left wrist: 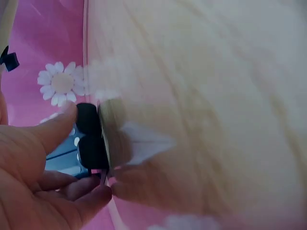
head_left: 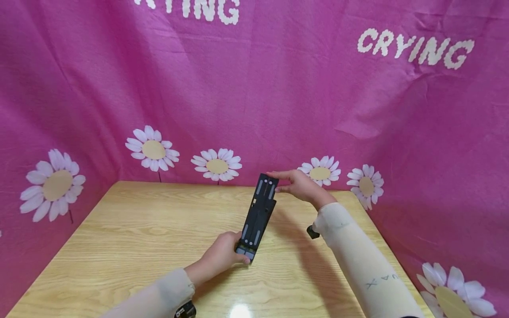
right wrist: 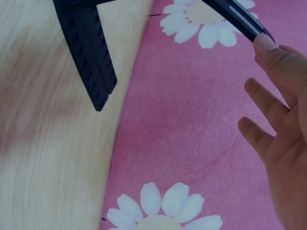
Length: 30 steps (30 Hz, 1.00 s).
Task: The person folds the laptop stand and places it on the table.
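A black folding laptop stand [head_left: 259, 214] with grey pads is held tilted above the wooden table, its long face toward the head camera. My left hand [head_left: 222, 251] grips its lower end, thumb on one side and fingers on the other; the left wrist view shows two dark rounded end pieces [left wrist: 91, 151] between them. At the upper end, my right hand [head_left: 300, 184] pinches the edge. In the right wrist view, a notched leg [right wrist: 88, 57] sticks out from the stand, and two of the right hand's [right wrist: 285, 110] fingers are spread away from it.
The light wooden table [head_left: 139, 229] reaches back to a pink cloth [head_left: 254, 97] with white daisies and lettering, which also hangs at both sides. Small black devices sit at the left wrist [head_left: 185, 310] and right wrist [head_left: 313, 232].
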Motion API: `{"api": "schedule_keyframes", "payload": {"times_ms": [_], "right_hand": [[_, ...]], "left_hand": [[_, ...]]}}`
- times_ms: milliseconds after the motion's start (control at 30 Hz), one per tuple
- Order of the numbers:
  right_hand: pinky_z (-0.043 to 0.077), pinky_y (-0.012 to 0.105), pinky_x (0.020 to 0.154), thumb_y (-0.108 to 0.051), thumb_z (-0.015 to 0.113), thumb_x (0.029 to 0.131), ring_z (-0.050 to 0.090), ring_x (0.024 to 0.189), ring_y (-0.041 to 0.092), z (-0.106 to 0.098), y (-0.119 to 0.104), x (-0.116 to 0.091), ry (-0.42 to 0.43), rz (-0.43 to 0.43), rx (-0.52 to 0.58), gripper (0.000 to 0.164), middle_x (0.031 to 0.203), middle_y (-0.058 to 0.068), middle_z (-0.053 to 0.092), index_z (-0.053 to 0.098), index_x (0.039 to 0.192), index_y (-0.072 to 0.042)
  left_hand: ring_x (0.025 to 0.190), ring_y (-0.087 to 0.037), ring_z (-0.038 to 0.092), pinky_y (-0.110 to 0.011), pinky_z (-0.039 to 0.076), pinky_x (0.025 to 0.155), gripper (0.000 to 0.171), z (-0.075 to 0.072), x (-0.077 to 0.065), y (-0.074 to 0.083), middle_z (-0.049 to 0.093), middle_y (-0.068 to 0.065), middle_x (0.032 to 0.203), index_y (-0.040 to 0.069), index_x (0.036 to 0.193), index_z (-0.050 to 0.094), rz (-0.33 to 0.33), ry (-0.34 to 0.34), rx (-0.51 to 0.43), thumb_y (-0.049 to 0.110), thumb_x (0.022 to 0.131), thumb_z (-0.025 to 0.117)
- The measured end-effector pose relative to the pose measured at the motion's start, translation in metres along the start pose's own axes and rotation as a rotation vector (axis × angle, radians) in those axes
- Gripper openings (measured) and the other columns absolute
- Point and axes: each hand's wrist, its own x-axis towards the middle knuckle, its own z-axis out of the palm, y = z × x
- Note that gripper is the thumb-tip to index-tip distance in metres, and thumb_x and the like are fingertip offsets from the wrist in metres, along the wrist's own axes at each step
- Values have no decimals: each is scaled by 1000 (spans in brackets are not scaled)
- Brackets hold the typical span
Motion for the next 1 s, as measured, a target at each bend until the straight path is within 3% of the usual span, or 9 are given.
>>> {"api": "schedule_keyframes", "payload": {"times_ms": [133, 267, 400, 500, 567, 667, 833, 1000], "right_hand": [[48, 36, 75, -20, 77, 92, 61, 111, 19, 0, 4, -2, 41, -38, -66, 57, 147, 3, 58, 60, 144, -36], [47, 33, 70, -22, 79, 90, 64, 106, 17, -2, 7, -7, 77, -66, -101, 55, 142, 2, 63, 62, 142, -34], [50, 35, 72, -20, 81, 88, 66, 104, 18, -3, 10, -14, 100, -78, -87, 56, 138, 4, 66, 65, 140, -31], [56, 39, 87, -19, 83, 87, 67, 115, 19, -4, 12, -18, 126, -101, -107, 56, 135, 6, 67, 66, 139, -26], [56, 43, 95, -19, 83, 86, 66, 120, 22, -4, 12, -20, 155, -120, -141, 55, 134, 6, 68, 67, 138, -24], [57, 46, 96, -20, 85, 84, 68, 118, 24, -3, 11, -21, 206, -147, -177, 55, 131, 8, 70, 68, 136, -19], [57, 45, 95, -19, 86, 83, 70, 114, 25, -3, 11, -23, 223, -161, -167, 54, 129, 10, 71, 69, 135, -15], [49, 49, 108, -17, 82, 88, 63, 125, 28, -10, 12, -24, 147, -163, -139, 52, 131, 10, 71, 67, 137, -12]], "left_hand": [[85, -17, 60, -34, 51, 77, 69, -1, 0, 2, 71, -9, 99, -5, 132, 64, 27, 1, 66, 21, 74, 92], [93, -17, 63, -37, 55, 86, 70, -6, 5, -4, 72, -9, 106, -4, 136, 62, 42, -36, 66, 20, 77, 91], [111, -20, 64, -41, 53, 99, 78, -12, 13, -15, 71, -15, 123, -7, 142, 55, 36, -82, 36, 20, 78, 90], [119, -23, 62, -44, 50, 105, 79, -17, 18, -22, 68, -16, 130, -6, 143, 54, 35, -102, 21, 20, 78, 89], [118, -25, 62, -46, 50, 105, 74, -21, 19, -24, 69, -17, 128, -6, 141, 57, 45, -92, 20, 18, 78, 89], [117, -27, 64, -47, 51, 105, 68, -27, 21, -29, 70, -18, 126, -5, 138, 60, 27, -61, 20, 14, 80, 88], [107, -23, 67, -45, 54, 100, 62, -29, 19, -30, 74, -15, 115, -5, 135, 62, 20, -17, 46, 10, 81, 87], [81, -16, 59, -36, 53, 79, 41, -23, 11, -20, 72, -5, 90, -3, 114, 72, 25, 2, 82, 10, 78, 88]]}}
